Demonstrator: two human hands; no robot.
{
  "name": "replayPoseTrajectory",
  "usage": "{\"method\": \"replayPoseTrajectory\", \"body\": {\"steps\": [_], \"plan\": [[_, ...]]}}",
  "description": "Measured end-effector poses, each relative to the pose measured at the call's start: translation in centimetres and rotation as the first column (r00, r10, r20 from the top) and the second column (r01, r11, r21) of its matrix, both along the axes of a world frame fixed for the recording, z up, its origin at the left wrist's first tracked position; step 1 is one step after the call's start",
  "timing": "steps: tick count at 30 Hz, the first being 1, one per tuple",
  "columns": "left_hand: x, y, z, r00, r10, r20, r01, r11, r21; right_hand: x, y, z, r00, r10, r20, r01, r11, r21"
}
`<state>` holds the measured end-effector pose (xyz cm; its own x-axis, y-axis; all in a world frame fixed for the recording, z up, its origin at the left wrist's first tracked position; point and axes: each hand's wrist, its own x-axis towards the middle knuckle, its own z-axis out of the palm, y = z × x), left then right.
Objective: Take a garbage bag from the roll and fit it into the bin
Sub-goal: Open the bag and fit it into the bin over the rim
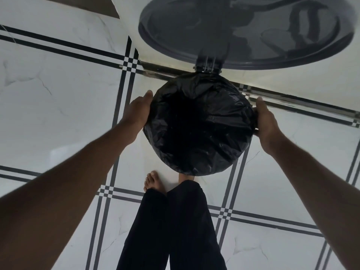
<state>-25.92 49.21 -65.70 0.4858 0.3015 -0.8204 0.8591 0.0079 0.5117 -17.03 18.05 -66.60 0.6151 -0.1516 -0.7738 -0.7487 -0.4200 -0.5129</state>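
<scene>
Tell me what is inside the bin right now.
A black garbage bag lines the bin, its edge folded over the rim, with the left hand and right hand on its sides. The bag's depth is too dark to see; the bin's walls are covered.

A crinkled black garbage bag [196, 125] is seen stretched over the round bin's rim, its mouth open, beneath the raised dark lid [247, 30].
</scene>
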Motion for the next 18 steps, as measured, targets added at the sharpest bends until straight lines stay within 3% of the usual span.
{"method": "replayPoseTrajectory", "body": {"steps": [11, 18], "plan": [[0.8, 0.1, -0.1, 0.997, 0.064, -0.035, -0.065, 0.998, -0.015, 1.7, -0.8, -1.4, 0.996, -0.032, -0.081, 0.044, 0.988, 0.148], [0.7, -1.0, 0.0, 0.997, 0.08, 0.0, -0.08, 0.995, -0.061, 2.0, -1.5, -1.2, 0.996, -0.076, -0.04, 0.08, 0.991, 0.111]]}}
